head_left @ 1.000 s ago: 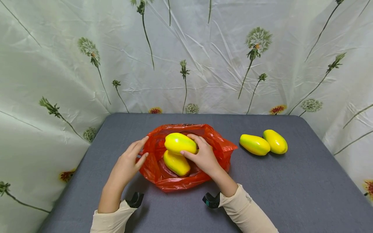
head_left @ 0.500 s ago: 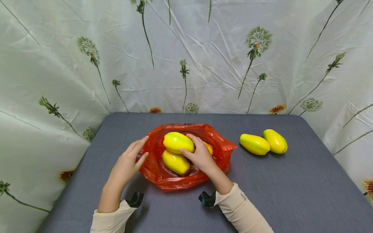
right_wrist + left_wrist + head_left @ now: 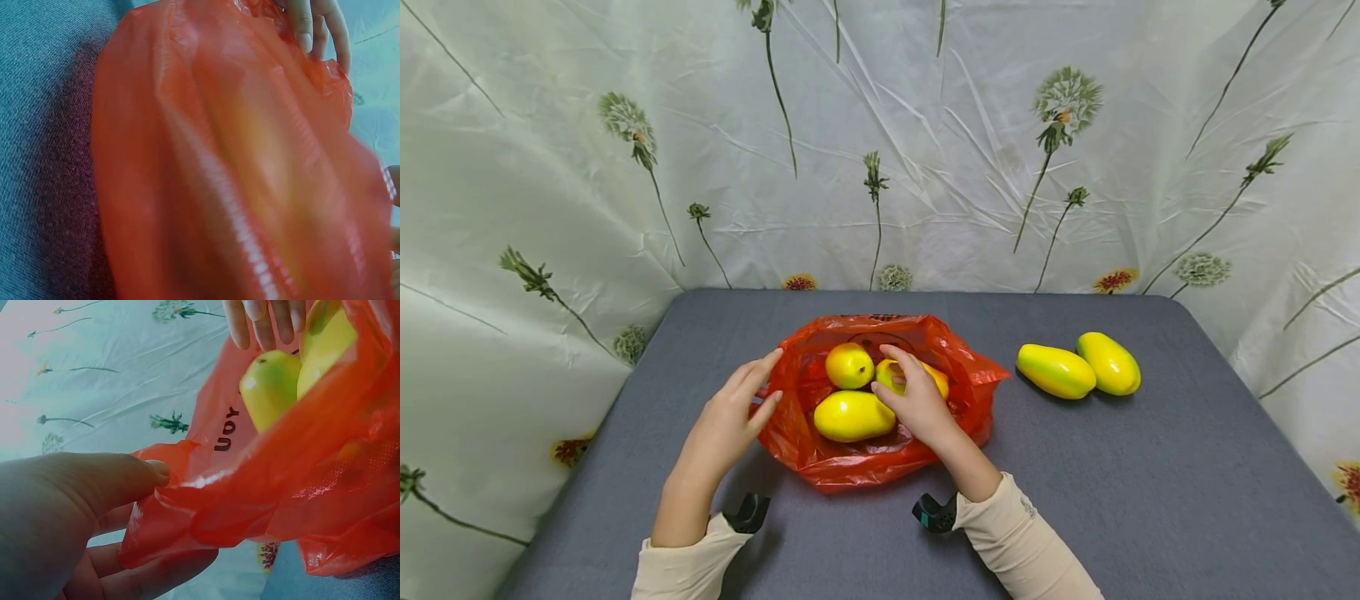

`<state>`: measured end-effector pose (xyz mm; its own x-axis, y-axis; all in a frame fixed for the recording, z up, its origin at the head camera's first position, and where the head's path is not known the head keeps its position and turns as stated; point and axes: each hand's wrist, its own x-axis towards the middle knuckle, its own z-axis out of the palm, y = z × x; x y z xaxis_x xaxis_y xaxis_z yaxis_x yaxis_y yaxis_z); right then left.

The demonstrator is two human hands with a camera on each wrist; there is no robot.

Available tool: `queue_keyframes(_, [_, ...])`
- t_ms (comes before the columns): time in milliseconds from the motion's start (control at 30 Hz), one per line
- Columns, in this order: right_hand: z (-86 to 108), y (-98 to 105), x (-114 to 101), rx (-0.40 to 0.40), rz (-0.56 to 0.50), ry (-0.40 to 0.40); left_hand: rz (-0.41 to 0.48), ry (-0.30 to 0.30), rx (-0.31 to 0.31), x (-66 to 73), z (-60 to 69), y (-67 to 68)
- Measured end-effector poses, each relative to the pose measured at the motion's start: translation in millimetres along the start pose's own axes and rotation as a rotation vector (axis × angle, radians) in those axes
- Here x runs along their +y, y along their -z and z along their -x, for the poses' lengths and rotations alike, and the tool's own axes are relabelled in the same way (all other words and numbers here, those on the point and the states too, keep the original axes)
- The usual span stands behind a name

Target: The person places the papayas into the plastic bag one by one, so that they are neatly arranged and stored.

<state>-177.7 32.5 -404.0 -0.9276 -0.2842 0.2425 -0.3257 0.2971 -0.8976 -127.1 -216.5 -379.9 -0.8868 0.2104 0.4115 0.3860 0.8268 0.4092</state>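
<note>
An upright-mouthed red plastic bag (image 3: 850,477) stands mid-table, holding several glossy yellow papayas. One papaya (image 3: 853,416) lies crosswise at the front; another papaya (image 3: 850,365) behind it shows its end. More yellow fruit (image 3: 938,381) is partly hidden by the right hand. My left hand (image 3: 722,425) holds the bag's left rim; in the left wrist view the thumb (image 3: 134,475) lies on one side of the film and fingers on the other. Inside the mouth, my right hand (image 3: 921,408) hovers with spread, bent fingers, gripping nothing. Film covers most of the right wrist view.
Two more papayas, a left one (image 3: 1056,372) and a right one (image 3: 1108,364), lie touching on the grey table (image 3: 1120,500) right of the bag. A flower-printed curtain (image 3: 880,108) hangs behind the table and along its sides.
The right hand has let go of the upper papaya, which has dropped off the lower one into the bag. The lower papaya has turned crosswise. My left hand has stayed put.
</note>
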Motion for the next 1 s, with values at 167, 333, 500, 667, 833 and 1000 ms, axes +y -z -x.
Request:
queue_keyframes(167, [1.1, 0, 0, -0.003, -0.012, -0.013, 0.000, 0.011, -0.011, -0.7, -0.1, -0.7])
queue_keyframes(333, [3.0, 1, -3, 0.000, -0.037, -0.001, 0.004, 0.015, -0.014, -0.9, -0.1, -1.1])
queue_keyframes(500, [5.9, 4, -7, 0.008, -0.066, 0.037, 0.003, 0.011, -0.013, -0.9, -0.3, -1.1])
queue_keyframes(667, [10.8, 9, -22, 0.017, -0.091, 0.081, 0.005, -0.004, -0.002, -0.5, -0.5, -0.6])
queue_keyframes(833, [19.3, 17, -51, 0.042, -0.071, 0.147, 0.009, -0.011, 0.004, -0.1, -0.1, -0.1])
queue_keyframes(1000, [24.1, 25, -65, 0.069, -0.049, 0.199, 0.009, -0.016, 0.006, -0.2, -0.2, -0.4])
